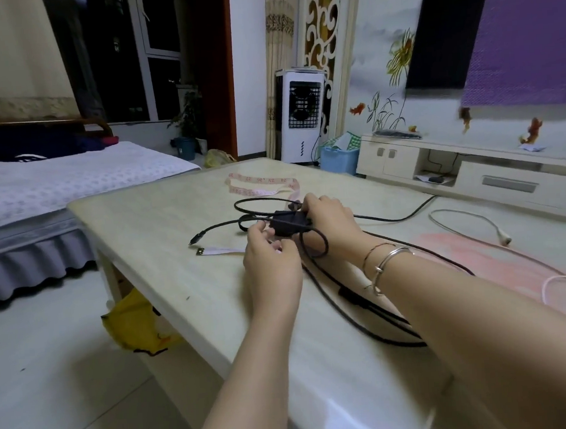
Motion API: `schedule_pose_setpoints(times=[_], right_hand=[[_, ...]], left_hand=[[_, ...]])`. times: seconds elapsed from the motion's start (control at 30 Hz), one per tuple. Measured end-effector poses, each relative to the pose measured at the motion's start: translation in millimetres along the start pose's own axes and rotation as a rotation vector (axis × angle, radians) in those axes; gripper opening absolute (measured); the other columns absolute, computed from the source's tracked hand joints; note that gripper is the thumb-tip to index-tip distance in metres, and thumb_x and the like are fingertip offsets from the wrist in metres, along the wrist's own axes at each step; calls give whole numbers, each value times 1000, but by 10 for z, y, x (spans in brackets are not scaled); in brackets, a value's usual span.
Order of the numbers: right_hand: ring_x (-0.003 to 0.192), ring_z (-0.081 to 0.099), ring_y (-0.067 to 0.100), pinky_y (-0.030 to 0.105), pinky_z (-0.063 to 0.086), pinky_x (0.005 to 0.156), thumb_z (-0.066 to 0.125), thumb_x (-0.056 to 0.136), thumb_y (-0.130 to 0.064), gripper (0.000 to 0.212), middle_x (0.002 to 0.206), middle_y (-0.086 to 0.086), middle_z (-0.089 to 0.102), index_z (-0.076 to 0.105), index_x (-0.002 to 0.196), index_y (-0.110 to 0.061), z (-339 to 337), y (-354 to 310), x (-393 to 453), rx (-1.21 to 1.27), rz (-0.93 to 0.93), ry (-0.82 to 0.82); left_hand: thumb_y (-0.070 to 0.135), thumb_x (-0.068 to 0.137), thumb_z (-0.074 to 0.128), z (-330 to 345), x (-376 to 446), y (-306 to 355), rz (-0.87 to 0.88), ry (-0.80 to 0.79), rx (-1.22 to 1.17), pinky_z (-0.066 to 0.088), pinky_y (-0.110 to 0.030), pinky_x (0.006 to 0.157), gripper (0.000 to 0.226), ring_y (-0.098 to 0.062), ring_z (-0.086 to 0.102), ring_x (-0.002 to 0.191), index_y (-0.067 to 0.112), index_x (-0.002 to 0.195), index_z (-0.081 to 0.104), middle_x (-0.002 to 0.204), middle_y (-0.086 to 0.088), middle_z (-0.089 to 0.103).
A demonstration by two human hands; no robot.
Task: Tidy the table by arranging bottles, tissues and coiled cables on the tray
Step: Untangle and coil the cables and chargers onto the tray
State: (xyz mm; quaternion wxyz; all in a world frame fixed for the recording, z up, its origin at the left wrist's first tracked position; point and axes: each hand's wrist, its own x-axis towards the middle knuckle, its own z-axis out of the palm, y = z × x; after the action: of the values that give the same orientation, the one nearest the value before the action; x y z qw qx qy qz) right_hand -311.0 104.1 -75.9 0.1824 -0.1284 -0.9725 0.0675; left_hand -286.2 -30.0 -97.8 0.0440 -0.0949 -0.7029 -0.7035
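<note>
The pale tabletop (161,222) carries everything here, and the pink tray (499,266) lies on its right part. The long black cable (358,309) runs loose across the tabletop, with one loop over the tray's near edge. The right hand (332,217) closes its grip on the black adapter block (289,224), and the left hand (271,262) pinches the cable just beside it. To coil well, I think the right hand should keep the block steady while the left lays even loops. A pink measuring tape (259,184) lies behind.
</note>
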Motion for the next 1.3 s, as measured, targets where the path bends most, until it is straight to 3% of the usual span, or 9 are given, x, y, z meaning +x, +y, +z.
schedule_pose_setpoints(times=[0.13, 0.37, 0.53, 0.63, 0.87, 0.93, 1.03, 1.17, 1.3], right_hand=[[90, 55, 30, 37, 44, 73, 69, 78, -27, 31, 98, 3, 61, 44, 97, -25, -498, 276, -431, 127, -24, 5], [97, 57, 22, 44, 51, 83, 78, 73, -31, 37, 108, -2, 56, 57, 103, -27, -1342, 537, -1338, 191, -92, 120], [96, 59, 14, 41, 52, 82, 79, 75, -26, 35, 104, -7, 52, 60, 104, -25, -1793, 669, -1940, 251, -98, 235], [92, 57, 10, 32, 52, 80, 78, 76, -26, 36, 104, -7, 50, 60, 108, -27, -1947, 768, -2195, 231, -115, 245], [97, 53, 10, 14, 44, 81, 73, 81, -12, 42, 113, -1, 49, 53, 117, -22, -2271, 1075, -2444, 156, -27, 187], [101, 54, 10, 16, 43, 82, 71, 83, -14, 30, 115, -2, 48, 58, 109, -21, -2360, 1098, -2440, 145, -7, 170], [97, 59, 13, 27, 48, 84, 69, 85, -15, 10, 107, -1, 54, 64, 93, -17, -2423, 1034, -2401, 133, -4, 127], [86, 64, 16, 28, 53, 74, 65, 88, -22, 11, 102, -5, 62, 59, 97, -25, -2460, 876, -2392, 186, 17, -155], [82, 69, 13, 36, 56, 74, 59, 91, -23, 13, 107, 1, 61, 51, 102, -26, -2514, 810, -2496, 445, 110, -193]], left_hand=[[16, 94, 50, 34, -181, 102, 5, -56, 74, 35, -16, 80, 33, -13, 57, 103, 13, 127, 54, 123, 1, 60], [32, 97, 48, 254, -729, 623, -229, -479, 24, 48, -33, 79, 24, -26, 66, 84, 19, 80, 60, 91, -6, 67], [37, 95, 53, 402, -1179, 1027, -328, -692, -249, 52, -30, 76, 24, -23, 68, 89, 16, 102, 64, 98, -6, 70], [21, 94, 59, 524, -1378, 1113, -249, -698, -395, 48, -33, 86, 21, -21, 65, 90, 8, 110, 61, 100, -11, 69], [19, 87, 68, 720, -1510, 1258, -371, -695, -427, 57, -30, 61, 17, -23, 71, 74, 5, 95, 63, 83, -13, 73], [21, 89, 66, 722, -1490, 1255, -463, -673, -430, 57, -29, 52, 18, -18, 66, 53, 3, 89, 63, 72, -12, 70], [21, 86, 69, 681, -1455, 1266, -598, -638, -481, 51, -23, 39, 22, -17, 55, 52, 0, 86, 61, 77, -16, 61], [21, 80, 76, 622, -1403, 1297, -353, -592, -448, 58, -28, 54, 27, -10, 54, 41, 1, 90, 61, 65, -8, 64], [22, 73, 81, 573, -1468, 1486, -90, -593, -403, 57, -34, 85, 32, -14, 63, 67, 8, 94, 62, 74, -5, 68]])
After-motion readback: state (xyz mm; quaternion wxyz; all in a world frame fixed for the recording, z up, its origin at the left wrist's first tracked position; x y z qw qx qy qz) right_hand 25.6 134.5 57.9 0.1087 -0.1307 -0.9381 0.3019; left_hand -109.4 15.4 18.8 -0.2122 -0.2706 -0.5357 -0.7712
